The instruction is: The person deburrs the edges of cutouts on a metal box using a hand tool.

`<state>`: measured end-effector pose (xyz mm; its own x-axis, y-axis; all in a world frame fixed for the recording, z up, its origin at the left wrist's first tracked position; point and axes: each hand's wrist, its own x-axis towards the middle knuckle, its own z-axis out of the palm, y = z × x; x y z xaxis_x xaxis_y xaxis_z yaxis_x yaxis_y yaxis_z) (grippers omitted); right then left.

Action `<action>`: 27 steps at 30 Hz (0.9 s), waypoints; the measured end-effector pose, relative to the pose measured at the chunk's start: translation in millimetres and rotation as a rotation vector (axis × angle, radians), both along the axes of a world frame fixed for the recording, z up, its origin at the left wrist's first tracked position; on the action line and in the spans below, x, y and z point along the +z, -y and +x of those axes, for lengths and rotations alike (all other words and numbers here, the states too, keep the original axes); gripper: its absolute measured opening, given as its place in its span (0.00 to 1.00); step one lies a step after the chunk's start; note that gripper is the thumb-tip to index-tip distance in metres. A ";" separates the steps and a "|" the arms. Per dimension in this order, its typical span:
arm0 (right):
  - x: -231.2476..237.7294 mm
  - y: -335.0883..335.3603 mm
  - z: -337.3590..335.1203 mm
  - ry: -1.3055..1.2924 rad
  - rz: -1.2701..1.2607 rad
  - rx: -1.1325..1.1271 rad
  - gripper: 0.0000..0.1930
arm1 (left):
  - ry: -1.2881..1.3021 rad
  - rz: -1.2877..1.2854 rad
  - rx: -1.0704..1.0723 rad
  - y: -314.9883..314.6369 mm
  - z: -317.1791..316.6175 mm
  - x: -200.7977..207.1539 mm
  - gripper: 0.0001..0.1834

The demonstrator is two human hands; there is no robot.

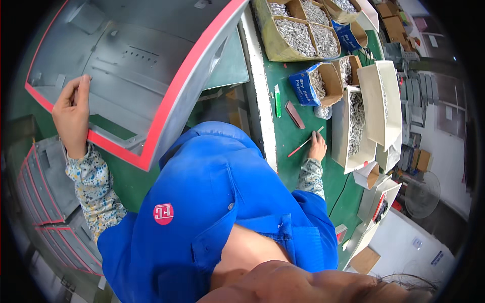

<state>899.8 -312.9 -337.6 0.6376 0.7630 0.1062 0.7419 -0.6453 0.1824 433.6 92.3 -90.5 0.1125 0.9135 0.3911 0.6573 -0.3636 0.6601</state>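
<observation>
A grey metal cabinet shell [124, 55] with a red-edged rim lies with its hollow side facing me at the upper left. My left hand [73, 113] reaches across its near rim, fingers curled together over the interior; whatever they may pinch is hidden. On the green bench at the right, my right hand [317, 147] is closed around a thin red stick-like tool [299, 148], whose pale other end shows past the fingers. Beyond that hand lie a dull reddish flat bar [294, 114] and a bright green strip [277, 101].
A divided carton [270, 43] of small metal parts stands at the bench's far end. Blue boxes [303, 90] and cream bins [341, 131] of similar parts line the right. Red-edged grey panels [48, 177] are stacked at the left. A fan [423, 194] stands far right.
</observation>
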 end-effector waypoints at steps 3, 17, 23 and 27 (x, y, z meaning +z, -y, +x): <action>8.7 6.7 19.0 0.057 -0.074 0.273 0.11 | 0.038 0.008 -0.005 0.1 -3.5 0.5 0.11; 75.0 -189.1 -92.0 -0.439 0.306 0.601 0.11 | -0.005 0.048 0.034 1.0 -0.4 3.5 0.14; 59.0 -240.2 -109.9 -0.483 0.427 0.648 0.09 | -0.019 0.056 0.037 1.1 0.5 4.0 0.14; 84.6 -218.0 -123.9 -1.690 0.795 0.240 0.23 | -0.007 0.041 0.048 0.4 -0.7 2.1 0.14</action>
<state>775.8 -94.9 -253.0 0.3363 0.9353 -0.1098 -0.1274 -0.0704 -0.9894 432.9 91.8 -88.4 0.0720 0.9012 0.4273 0.6789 -0.3582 0.6409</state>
